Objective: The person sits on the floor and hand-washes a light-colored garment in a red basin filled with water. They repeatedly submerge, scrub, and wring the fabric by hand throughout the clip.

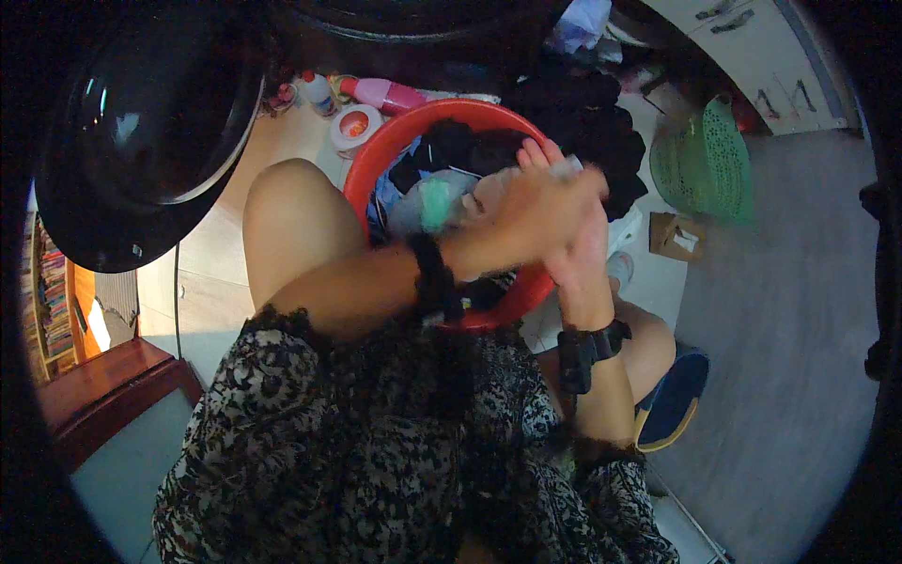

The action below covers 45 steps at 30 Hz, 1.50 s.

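Note:
A red plastic basin (359,166) stands between my knees with dark and blue clothes (451,144) in it. Over it, my left hand (553,211) crosses to the right and presses against the palm of my right hand (588,240); motion blurs both. Pale, wet-looking cloth (493,189) is caught between them, and a whitish bit (569,166) shows near the fingers. Grey cloth with a mint-green patch (435,203) hangs or lies left of the hands; whether it is the same piece is unclear. My right fingertips stick out above the basin's rim.
Beyond the basin lie a pink bottle (384,94), a white bottle (318,92) and a round white tub (354,127). Dark clothes (585,127) are heaped at the right. Farther right are a green perforated basket (705,166) and small cardboard box (675,236). A large black basin (162,106) stands left.

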{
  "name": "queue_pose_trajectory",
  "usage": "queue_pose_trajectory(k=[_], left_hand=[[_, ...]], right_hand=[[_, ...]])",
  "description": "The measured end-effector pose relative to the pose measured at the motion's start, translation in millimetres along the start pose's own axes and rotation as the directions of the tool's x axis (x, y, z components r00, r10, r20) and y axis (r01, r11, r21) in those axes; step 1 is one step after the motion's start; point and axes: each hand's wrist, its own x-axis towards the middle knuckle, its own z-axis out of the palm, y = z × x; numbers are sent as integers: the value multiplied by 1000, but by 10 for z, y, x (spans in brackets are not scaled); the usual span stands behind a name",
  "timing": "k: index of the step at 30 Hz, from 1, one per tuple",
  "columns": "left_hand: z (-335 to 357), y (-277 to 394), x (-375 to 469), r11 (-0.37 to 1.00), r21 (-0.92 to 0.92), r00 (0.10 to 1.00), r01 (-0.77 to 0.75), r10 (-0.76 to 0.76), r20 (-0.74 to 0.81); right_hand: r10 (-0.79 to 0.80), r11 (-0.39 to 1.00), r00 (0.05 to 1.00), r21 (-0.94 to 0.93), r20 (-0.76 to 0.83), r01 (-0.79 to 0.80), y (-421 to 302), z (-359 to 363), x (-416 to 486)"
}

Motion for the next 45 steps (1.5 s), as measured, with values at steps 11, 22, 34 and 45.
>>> queue_pose_trajectory(k=[11, 22, 34, 45], left_hand=[[-159, -130, 13, 978, -164, 984, -128, 145, 102], [-267, -812, 395, 641, -675, 727, 364, 257, 636], [-634, -988, 155, 699, -484, 487, 526, 219, 846], [-701, -846, 114, 402, -628, 623, 666, 162, 765]], right_hand=[[19, 996, 1000, -88, -4, -19, -5, -10, 49], [-70, 992, 960, -122, -270, 38, -671, -141, -107], [-125, 958, 954, -282, -273, 45, -793, -130, -219], [-391, 662, 868, -749, -308, 33, -646, -195, -198]])
